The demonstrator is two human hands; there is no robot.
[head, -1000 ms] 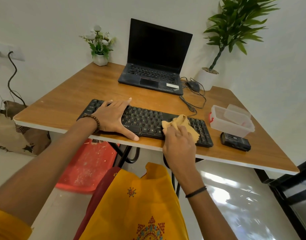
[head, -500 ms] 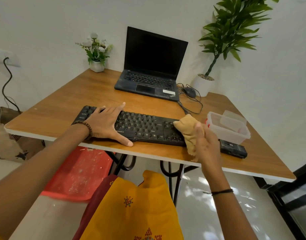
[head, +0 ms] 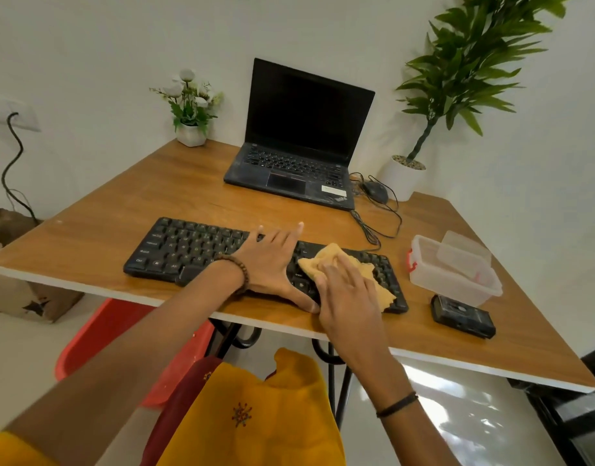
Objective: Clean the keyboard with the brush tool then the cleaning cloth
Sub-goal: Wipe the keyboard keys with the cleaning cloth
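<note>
One keyboard (head: 188,250), one cloth (head: 318,262) and one laptop (head: 299,136) sit on the worktop (head: 121,210). The left hand (head: 272,264) lies flat on the keyboard, fingers spread. The right hand (head: 348,297) presses the cloth down with straight fingers.

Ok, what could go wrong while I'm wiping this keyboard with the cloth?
The keyboard lies close to the near edge of the table; a wipe towards you by the right hand could drag it off, though the left hand pins it. A loose corner of the yellow cloth might snag a keycap.
</note>
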